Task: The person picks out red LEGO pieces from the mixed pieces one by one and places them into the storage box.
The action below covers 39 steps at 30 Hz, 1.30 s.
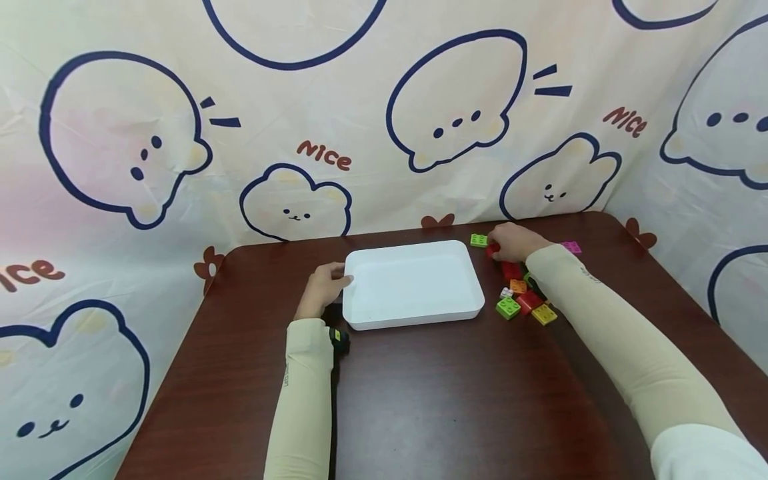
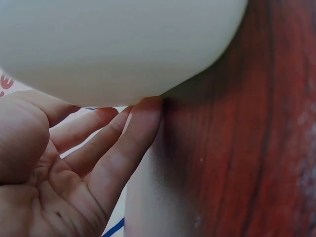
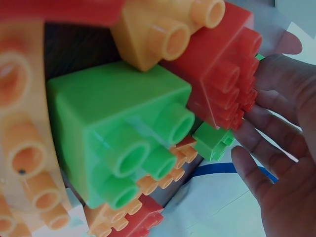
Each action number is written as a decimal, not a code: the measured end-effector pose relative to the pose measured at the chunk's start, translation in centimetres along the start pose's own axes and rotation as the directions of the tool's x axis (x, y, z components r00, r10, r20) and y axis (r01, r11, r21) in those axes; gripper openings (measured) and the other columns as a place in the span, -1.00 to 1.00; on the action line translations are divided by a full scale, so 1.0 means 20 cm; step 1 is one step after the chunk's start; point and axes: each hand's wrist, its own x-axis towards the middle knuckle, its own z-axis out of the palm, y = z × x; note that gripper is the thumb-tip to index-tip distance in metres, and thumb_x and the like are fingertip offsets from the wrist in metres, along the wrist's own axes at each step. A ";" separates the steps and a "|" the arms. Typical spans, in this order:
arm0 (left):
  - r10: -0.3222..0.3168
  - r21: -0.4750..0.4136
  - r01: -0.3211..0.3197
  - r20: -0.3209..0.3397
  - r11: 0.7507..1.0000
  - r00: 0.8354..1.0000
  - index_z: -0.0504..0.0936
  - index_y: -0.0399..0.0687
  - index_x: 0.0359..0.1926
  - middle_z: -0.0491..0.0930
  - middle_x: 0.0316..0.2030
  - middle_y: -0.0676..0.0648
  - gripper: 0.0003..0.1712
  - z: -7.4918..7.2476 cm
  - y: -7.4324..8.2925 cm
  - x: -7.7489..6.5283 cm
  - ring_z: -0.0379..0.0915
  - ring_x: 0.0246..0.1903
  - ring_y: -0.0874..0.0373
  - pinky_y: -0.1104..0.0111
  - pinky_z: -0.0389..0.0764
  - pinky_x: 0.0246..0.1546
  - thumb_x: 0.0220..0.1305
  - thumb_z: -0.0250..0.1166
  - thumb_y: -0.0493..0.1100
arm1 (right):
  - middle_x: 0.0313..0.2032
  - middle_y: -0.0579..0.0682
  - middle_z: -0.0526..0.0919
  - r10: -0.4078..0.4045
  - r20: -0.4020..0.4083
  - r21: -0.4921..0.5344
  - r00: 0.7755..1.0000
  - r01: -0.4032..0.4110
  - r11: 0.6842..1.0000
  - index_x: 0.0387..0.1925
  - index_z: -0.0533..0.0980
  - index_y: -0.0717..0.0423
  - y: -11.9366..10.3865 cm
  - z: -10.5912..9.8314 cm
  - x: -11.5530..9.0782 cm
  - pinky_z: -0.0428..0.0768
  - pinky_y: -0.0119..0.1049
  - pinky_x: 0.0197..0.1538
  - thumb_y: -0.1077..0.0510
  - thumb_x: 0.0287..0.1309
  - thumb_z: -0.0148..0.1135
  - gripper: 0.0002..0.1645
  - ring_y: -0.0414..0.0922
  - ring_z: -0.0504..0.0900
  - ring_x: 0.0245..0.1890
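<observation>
Red brick and right hand: the red studded plastic brick lies directly under and just left of the fingertips of the right hand, partly hidden by them
Nearer hand: the right one, by far; the left hand is across at the opposite end of the white rectangular plastic tray
Brick to tray: to the right of the tray's far right corner, near it but apart, on the dark brown wooden table
Long axes: the tray's runs left to right; the brick's I cannot tell, too little of it shows
Right hand's hold: fingers bent and partly spread, tips at the red brick; whether they truly grip it I cannot tell
Left hand's hold: pinches the tray's left rim, thumb over the edge, fingers against the outer side
Tray: flat on the table, the open side up, its white floor visible from wall to wall
Bright green studded brick: just beside the tray's far right corner, left of the red one
Loose pile: nearer the person, right of the tray, with an orange studded brick, a lime green studded brick and a yellow studded brick
Magenta studded brick: beyond the right forearm, apart from the pile
</observation>
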 end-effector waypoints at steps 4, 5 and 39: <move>0.007 -0.003 -0.007 -0.002 1.000 1.000 0.38 -0.19 0.44 0.45 0.27 -0.31 -0.41 0.01 0.01 0.00 0.59 0.04 -0.16 0.08 0.70 -0.03 0.47 0.25 -0.16 | 0.01 0.22 0.64 -0.001 0.012 0.000 1.000 0.001 1.000 0.17 0.55 0.31 0.01 0.00 0.00 0.66 0.00 0.05 0.18 0.28 0.36 -0.53 0.04 0.57 -0.16; 0.010 -0.003 -0.010 -0.003 1.000 1.000 0.38 -0.19 0.44 0.45 0.26 -0.31 -0.41 0.01 0.01 0.00 0.59 0.05 -0.16 0.08 0.70 -0.03 0.47 0.25 -0.15 | 0.01 0.22 0.64 -0.001 0.012 -0.003 1.000 0.001 1.000 0.16 0.56 0.30 0.01 0.00 0.00 0.67 -0.02 0.04 0.17 0.28 0.37 -0.53 0.03 0.57 -0.16; 0.004 0.043 -0.004 -0.020 0.999 1.000 0.37 -0.25 0.43 0.41 0.33 -0.32 -0.36 0.00 0.00 -0.03 0.61 0.04 -0.14 0.03 0.64 0.09 0.49 0.22 -0.02 | -0.06 0.19 0.60 -0.065 -0.143 0.011 0.988 0.067 0.998 0.10 0.58 0.28 -0.08 -0.13 -0.02 0.64 0.00 0.03 0.16 0.24 0.38 -0.56 0.08 0.54 -0.12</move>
